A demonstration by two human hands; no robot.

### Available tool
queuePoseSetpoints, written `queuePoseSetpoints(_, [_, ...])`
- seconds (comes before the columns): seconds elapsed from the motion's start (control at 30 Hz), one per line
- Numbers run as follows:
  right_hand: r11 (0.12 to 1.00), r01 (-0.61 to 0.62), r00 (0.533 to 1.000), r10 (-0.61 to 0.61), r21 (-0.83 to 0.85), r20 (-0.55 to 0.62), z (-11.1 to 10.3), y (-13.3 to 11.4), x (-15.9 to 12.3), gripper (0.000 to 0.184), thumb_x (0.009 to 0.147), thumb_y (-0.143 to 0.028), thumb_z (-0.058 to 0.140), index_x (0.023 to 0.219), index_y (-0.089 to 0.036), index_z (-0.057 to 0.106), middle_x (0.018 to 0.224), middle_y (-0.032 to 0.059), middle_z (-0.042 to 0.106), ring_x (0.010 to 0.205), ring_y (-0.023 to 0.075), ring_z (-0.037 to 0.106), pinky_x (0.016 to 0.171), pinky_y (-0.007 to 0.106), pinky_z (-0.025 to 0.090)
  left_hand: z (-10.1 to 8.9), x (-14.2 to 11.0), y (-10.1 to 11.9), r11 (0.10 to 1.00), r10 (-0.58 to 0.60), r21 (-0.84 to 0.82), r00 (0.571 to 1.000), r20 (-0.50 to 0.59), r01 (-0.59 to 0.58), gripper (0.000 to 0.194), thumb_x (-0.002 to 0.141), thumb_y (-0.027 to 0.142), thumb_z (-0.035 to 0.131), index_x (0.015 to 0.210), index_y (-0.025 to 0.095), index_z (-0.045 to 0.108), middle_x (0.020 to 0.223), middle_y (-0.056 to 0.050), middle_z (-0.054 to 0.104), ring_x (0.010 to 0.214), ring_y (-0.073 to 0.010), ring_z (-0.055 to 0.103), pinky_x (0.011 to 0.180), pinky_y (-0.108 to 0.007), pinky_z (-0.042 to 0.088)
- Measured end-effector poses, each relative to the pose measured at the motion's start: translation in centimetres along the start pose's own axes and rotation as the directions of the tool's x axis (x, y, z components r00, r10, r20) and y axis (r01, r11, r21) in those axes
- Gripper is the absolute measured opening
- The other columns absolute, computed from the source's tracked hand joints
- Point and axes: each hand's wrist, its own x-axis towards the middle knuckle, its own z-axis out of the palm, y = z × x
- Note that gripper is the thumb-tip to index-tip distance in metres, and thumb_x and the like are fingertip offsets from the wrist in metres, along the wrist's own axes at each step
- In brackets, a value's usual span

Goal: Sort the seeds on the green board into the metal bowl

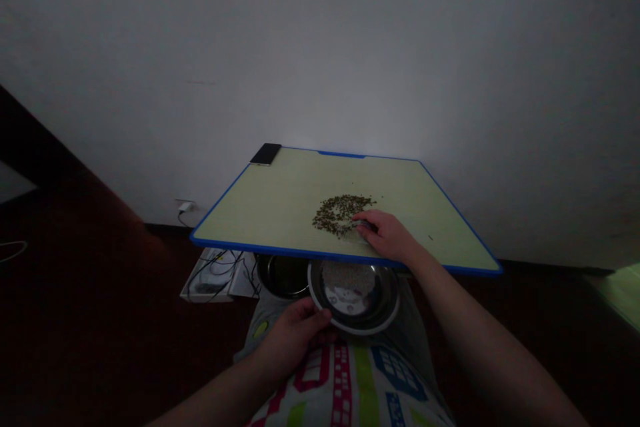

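Note:
On the pale yellow-green tabletop (270, 203) lies a loose ring of small brown grains or beans (333, 210). My right hand (383, 233) is at the pile's right side, its fingers closed around something small and greyish that I cannot make out. Below the table's front edge, a metal bowl (357, 329) sits at my lap. My left hand (300, 330) grips this bowl by its left rim, thumb on top. Pale grainy stuff (347, 275) shows inside the bowl, partly hidden by the table edge.
A blue rim (280, 249) borders the table. A dark flat device (265, 154) lies at its back left corner, near the wall. Under the table stand another dark metal vessel (287, 277) and a white box (210, 280) with black cables. A plug (185, 207) sits in the wall.

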Motion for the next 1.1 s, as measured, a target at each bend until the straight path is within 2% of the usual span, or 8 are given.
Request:
queuePoseSetpoints(0.5, [0.99, 0.095, 0.991, -0.105, 0.107, 0.088, 0.4, -1.5, 0.1, 0.028, 0.089, -0.018, 0.052, 0.112, -0.017, 0.067, 0.105, 0.0093, 0.07, 0.098, 0.0203, 0.063, 0.088, 0.035, 0.046, 0.3, -0.3, 0.4, 1.0, -0.018, -0.004, 1.0, -0.009, 0.018, 0.043, 0.05, 0.042, 0.089, 0.081, 0.016, 0.075, 0.086, -0.007, 0.078, 0.072, -0.0151, 0.069, 0.069, -0.024, 0.054])
queuePoseSetpoints(0.83, [0.985, -0.011, 0.996, -0.004, 0.172, 0.085, 0.4, -2.0, -0.4, 0.029, 0.087, -0.016, 0.051, 0.109, -0.02, 0.069, 0.105, 0.0067, 0.072, 0.098, 0.0203, 0.065, 0.086, 0.035, 0.048, 0.1, -0.1, 0.2, 1.0, 0.0, -0.017, 1.0, 0.015, 0.0, 0.041, 0.053, 0.041, 0.089, 0.081, 0.016, 0.074, 0.084, -0.007, 0.078, 0.071, -0.016, 0.07, 0.073, -0.027, 0.055])
queuePoseSetpoints(1.1, [0.983, 0.015, 0.995, -0.032, 0.181, 0.093, 0.0, -2.3, -1.2, 0.027, 0.087, -0.019, 0.052, 0.106, -0.02, 0.071, 0.1, 0.0072, 0.073, 0.093, 0.0203, 0.066, 0.082, 0.034, 0.049, -0.1, -0.2, 0.0, 1.0, 0.01, -0.018, 1.0, 0.002, -0.01, 0.042, 0.053, 0.041, 0.089, 0.082, 0.015, 0.073, 0.086, -0.008, 0.078, 0.073, -0.0173, 0.07, 0.072, -0.028, 0.055])
